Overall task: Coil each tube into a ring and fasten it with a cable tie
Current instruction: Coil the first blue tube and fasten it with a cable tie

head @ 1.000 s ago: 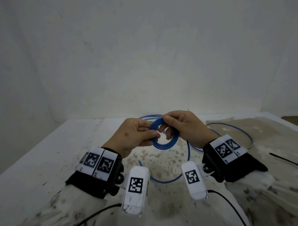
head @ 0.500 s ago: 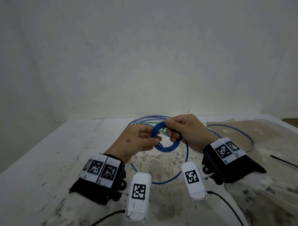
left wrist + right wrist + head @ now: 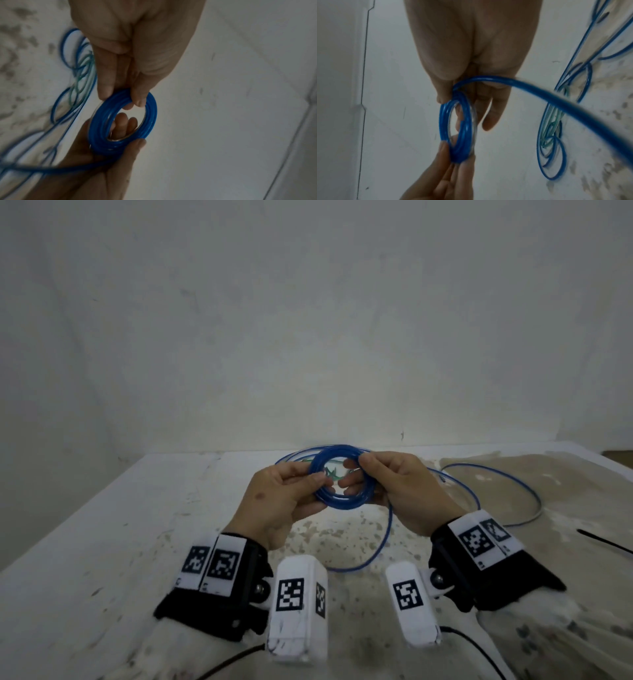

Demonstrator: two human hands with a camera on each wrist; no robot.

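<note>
Now blue coil (image 3: pixel 342 479) raised higher mid-frame, left hand (image 3: pixel 281 501) and right hand (image 3: pixel 400 491) both pinching it; winding continues, tail trailing on desk (image 3: pixel 102 525)

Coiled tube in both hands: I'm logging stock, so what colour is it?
Blue. The coiled tube shows best in the left wrist view, translucent with glossy highlights.

The coiled ring (image 3: pixel 342 477) is held above the surface (image 3: pixel 102 525), between the left hand (image 3: pixel 281 501) on its left side and the right hand (image 3: pixel 404 491) on its right. A loose length of tube (image 3: pixel 383 539) hangs from the ring to the surface below and runs off rightward. Behind the hands more tubes (image 3: pixel 298 455) lie on the surface, and a cable tie (image 3: pixel 603 544) lies at the far right.
</note>
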